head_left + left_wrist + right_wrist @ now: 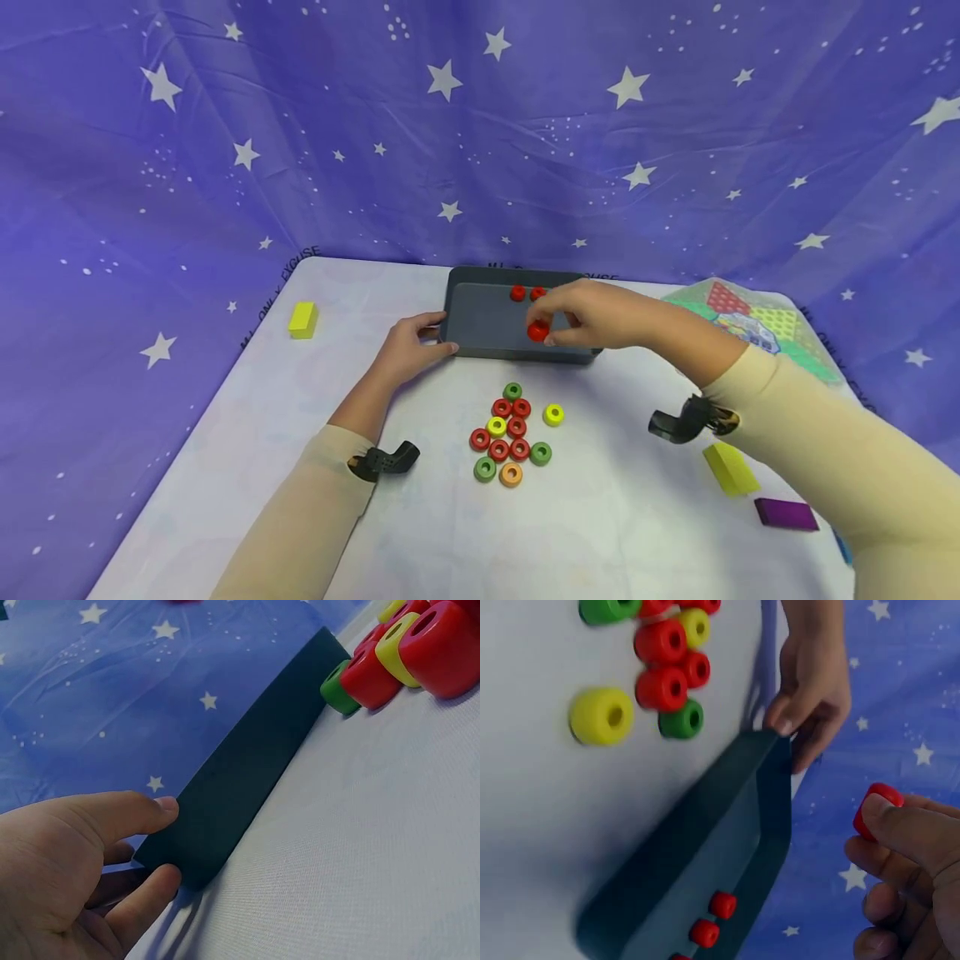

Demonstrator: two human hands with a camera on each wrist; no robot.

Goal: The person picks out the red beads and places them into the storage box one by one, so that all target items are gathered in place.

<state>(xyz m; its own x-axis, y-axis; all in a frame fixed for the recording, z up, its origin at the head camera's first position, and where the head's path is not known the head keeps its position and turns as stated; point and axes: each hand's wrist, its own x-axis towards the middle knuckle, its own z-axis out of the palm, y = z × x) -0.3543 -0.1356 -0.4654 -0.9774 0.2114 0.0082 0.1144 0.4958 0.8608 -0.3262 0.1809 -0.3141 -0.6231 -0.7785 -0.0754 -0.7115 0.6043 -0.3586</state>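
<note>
Yellow block sits at the left of the table; next, the left hand grips the left end of a tray with red beads inside. Over the tray, the right hand pinches another bead between thumb and finger. Likely light, hard and slick, the bead calls for a pinch across its rounded sides.

Black "ONLY EXCUSE" lettering, along table edge
</note>
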